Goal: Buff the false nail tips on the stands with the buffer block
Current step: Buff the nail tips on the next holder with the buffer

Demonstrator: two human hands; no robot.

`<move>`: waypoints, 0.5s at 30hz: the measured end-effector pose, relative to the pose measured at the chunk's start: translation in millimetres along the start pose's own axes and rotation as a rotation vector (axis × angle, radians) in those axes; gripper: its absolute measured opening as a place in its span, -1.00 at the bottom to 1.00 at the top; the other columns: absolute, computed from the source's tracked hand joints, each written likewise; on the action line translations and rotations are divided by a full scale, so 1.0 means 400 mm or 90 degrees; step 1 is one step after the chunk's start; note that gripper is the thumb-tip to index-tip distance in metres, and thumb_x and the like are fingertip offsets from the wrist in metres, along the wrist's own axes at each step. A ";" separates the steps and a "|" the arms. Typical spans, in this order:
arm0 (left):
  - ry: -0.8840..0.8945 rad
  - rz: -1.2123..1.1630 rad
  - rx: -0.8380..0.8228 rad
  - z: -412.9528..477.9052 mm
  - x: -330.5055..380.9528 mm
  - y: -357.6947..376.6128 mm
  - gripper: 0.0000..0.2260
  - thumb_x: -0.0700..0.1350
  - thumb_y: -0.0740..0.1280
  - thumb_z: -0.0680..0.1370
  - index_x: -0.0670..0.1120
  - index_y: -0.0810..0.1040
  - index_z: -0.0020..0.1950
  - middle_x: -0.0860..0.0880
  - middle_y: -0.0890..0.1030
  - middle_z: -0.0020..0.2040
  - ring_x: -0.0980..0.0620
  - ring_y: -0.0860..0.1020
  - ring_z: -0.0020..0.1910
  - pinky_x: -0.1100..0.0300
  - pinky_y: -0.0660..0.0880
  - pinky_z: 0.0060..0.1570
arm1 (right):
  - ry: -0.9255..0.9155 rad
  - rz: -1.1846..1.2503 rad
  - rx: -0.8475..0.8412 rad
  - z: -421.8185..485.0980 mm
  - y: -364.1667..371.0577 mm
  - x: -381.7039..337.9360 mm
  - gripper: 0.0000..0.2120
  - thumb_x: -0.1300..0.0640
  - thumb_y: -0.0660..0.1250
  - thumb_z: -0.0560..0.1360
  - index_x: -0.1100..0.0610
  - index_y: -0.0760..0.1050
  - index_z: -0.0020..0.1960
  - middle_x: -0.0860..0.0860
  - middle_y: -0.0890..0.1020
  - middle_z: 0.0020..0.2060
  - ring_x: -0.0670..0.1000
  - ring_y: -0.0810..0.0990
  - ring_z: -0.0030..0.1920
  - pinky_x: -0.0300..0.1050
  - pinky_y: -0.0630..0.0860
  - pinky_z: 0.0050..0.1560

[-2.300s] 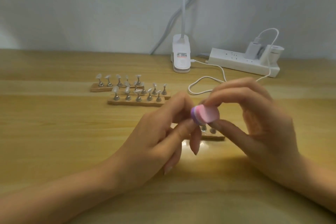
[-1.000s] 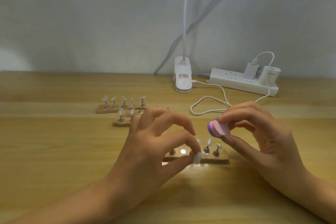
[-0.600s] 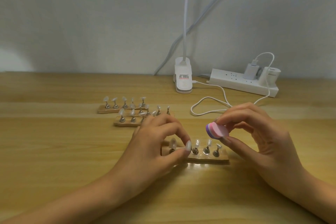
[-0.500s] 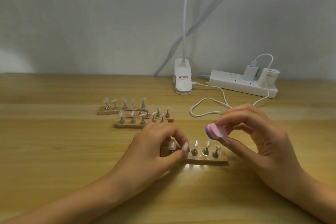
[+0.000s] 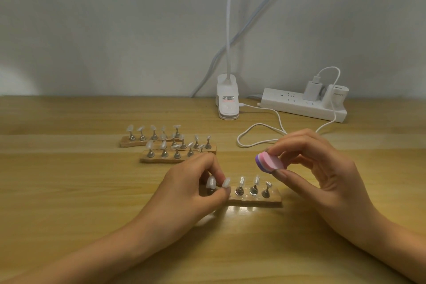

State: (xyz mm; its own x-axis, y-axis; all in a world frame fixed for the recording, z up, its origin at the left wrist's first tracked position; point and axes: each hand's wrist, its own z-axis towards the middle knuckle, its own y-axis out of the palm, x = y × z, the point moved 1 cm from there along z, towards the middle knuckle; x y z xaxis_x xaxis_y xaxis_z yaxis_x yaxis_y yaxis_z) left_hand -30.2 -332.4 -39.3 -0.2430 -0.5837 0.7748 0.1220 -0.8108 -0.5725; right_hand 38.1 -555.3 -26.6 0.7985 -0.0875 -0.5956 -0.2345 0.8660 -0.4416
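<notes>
Two hands in shot now, both bare. The left hand (image 5: 191, 193) runs back from its wrist into a bare forearm (image 5: 103, 251), uncovered all the way to the frame's edge. At one fingertip there's a long, pale, rounded nail (image 5: 226, 182). Over to the right hand (image 5: 322, 175): slim fingers, a pale thumbnail (image 5: 280, 173), and behind the wrist another bare arm (image 5: 391, 237).

Layered pink, white and purple on buffer block (image 5: 268, 162). Below it, near stand (image 5: 255, 200): tan wood base, silver pegs, translucent whitish nail tips (image 5: 241, 181). Beyond it, white lamp clip (image 5: 227, 101) with red-and-black label, and white power strip (image 5: 299, 107). Honey-yellow wood grain on table (image 5: 69, 191).
</notes>
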 end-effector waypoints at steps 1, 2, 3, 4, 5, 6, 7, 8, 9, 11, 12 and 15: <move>-0.002 -0.003 0.000 0.000 -0.001 -0.001 -0.89 0.00 0.43 0.43 0.08 0.52 -0.20 0.12 0.57 -0.16 0.10 0.53 -0.18 0.37 0.41 -0.22 | 0.003 0.001 -0.001 0.000 0.000 0.000 -0.78 0.05 0.38 0.51 0.05 0.57 0.13 -0.16 0.60 0.02 0.01 0.63 -0.02 -0.20 0.59 -0.01; -0.003 -0.002 0.002 0.001 -0.002 -0.001 -0.90 0.01 0.43 0.42 0.08 0.52 -0.20 0.11 0.57 -0.17 0.10 0.53 -0.18 0.37 0.41 -0.23 | 0.007 0.002 -0.002 -0.001 0.000 0.000 -0.78 0.04 0.38 0.51 0.04 0.57 0.13 -0.16 0.61 0.02 0.01 0.63 -0.02 -0.20 0.60 -0.01; -0.003 0.001 0.002 0.002 -0.002 -0.002 -0.90 0.01 0.43 0.42 0.08 0.52 -0.20 0.11 0.58 -0.16 0.10 0.52 -0.18 0.37 0.40 -0.23 | 0.011 0.005 -0.002 0.000 0.000 0.001 -0.78 0.04 0.38 0.50 0.04 0.57 0.13 -0.15 0.61 0.02 0.01 0.63 -0.01 -0.20 0.60 -0.01; -0.002 0.005 -0.001 0.003 -0.001 -0.003 -0.90 0.00 0.44 0.43 0.08 0.52 -0.20 0.13 0.57 -0.16 0.12 0.52 -0.19 0.38 0.40 -0.24 | 0.016 0.008 -0.003 0.000 0.000 0.001 -0.78 0.04 0.38 0.50 0.04 0.58 0.13 -0.14 0.61 0.02 0.02 0.64 -0.02 -0.19 0.60 -0.01; -0.002 0.007 -0.008 0.004 0.000 -0.003 -0.89 -0.02 0.45 0.44 0.08 0.53 -0.19 0.15 0.57 -0.16 0.16 0.51 -0.21 0.40 0.39 -0.24 | 0.020 0.012 -0.003 0.001 0.000 0.002 -0.78 0.05 0.39 0.50 0.05 0.58 0.13 -0.13 0.61 0.01 0.03 0.64 -0.02 -0.18 0.60 -0.01; -0.001 0.006 -0.017 0.004 0.001 -0.004 -0.88 -0.05 0.46 0.45 0.09 0.54 -0.18 0.18 0.57 -0.16 0.19 0.50 -0.22 0.42 0.38 -0.23 | 0.022 0.016 -0.004 0.001 0.000 0.003 -0.78 0.05 0.39 0.50 0.05 0.58 0.13 -0.11 0.61 0.01 0.04 0.64 -0.02 -0.17 0.60 -0.02; 0.001 0.002 -0.027 0.004 0.002 -0.005 -0.89 -0.07 0.47 0.46 0.09 0.56 -0.16 0.20 0.58 -0.15 0.19 0.50 -0.21 0.43 0.39 -0.22 | 0.023 0.017 -0.004 0.001 0.000 0.003 -0.78 0.05 0.39 0.50 0.05 0.58 0.13 -0.10 0.61 0.01 0.05 0.63 -0.02 -0.16 0.60 -0.01; 0.005 -0.002 -0.033 0.004 0.003 -0.006 -0.90 -0.08 0.47 0.46 0.08 0.58 -0.16 0.19 0.60 -0.14 0.17 0.52 -0.18 0.43 0.40 -0.20 | 0.023 0.019 -0.004 0.001 0.000 0.004 -0.79 0.04 0.39 0.50 0.04 0.58 0.13 -0.10 0.61 0.02 0.06 0.63 -0.02 -0.17 0.60 -0.01; 0.008 -0.005 -0.037 0.005 0.003 -0.008 -0.92 -0.08 0.47 0.46 0.07 0.60 -0.16 0.16 0.62 -0.13 0.12 0.54 -0.15 0.41 0.41 -0.19 | 0.022 0.020 -0.004 0.001 -0.001 0.004 -0.79 0.04 0.39 0.51 0.03 0.58 0.13 -0.11 0.61 0.03 0.05 0.63 -0.01 -0.18 0.59 -0.01; 0.004 -0.011 -0.037 0.007 0.001 -0.011 -0.91 -0.07 0.48 0.45 0.07 0.60 -0.19 0.09 0.64 -0.14 0.08 0.56 -0.13 0.38 0.43 -0.19 | 0.024 0.022 -0.005 0.000 -0.001 0.005 -0.79 0.03 0.39 0.51 0.01 0.58 0.13 -0.12 0.61 0.04 0.05 0.63 -0.01 -0.19 0.59 -0.02; 0.000 -0.014 -0.035 0.008 0.000 -0.013 -0.90 -0.07 0.49 0.45 0.08 0.59 -0.20 0.08 0.65 -0.14 0.09 0.56 -0.14 0.37 0.44 -0.19 | 0.026 0.023 -0.007 0.000 0.000 0.006 -0.79 0.03 0.39 0.51 0.01 0.58 0.14 -0.12 0.61 0.04 0.05 0.63 -0.01 -0.18 0.59 -0.02; -0.001 -0.003 -0.028 0.010 -0.001 -0.014 -0.89 -0.09 0.50 0.46 0.07 0.60 -0.19 0.14 0.64 -0.17 0.16 0.55 -0.19 0.42 0.40 -0.21 | 0.031 0.023 -0.013 0.000 0.001 0.009 -0.79 0.04 0.39 0.51 0.02 0.58 0.14 -0.09 0.61 0.04 0.07 0.63 -0.01 -0.16 0.60 -0.03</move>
State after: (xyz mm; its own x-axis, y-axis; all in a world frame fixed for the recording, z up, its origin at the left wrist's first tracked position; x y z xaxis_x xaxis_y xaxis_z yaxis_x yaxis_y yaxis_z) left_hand -27.1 -327.7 -35.5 -0.2413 -0.5796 0.7784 0.0777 -0.8110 -0.5798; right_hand 40.8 -555.2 -28.7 0.7619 -0.0807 -0.6426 -0.2736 0.8592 -0.4323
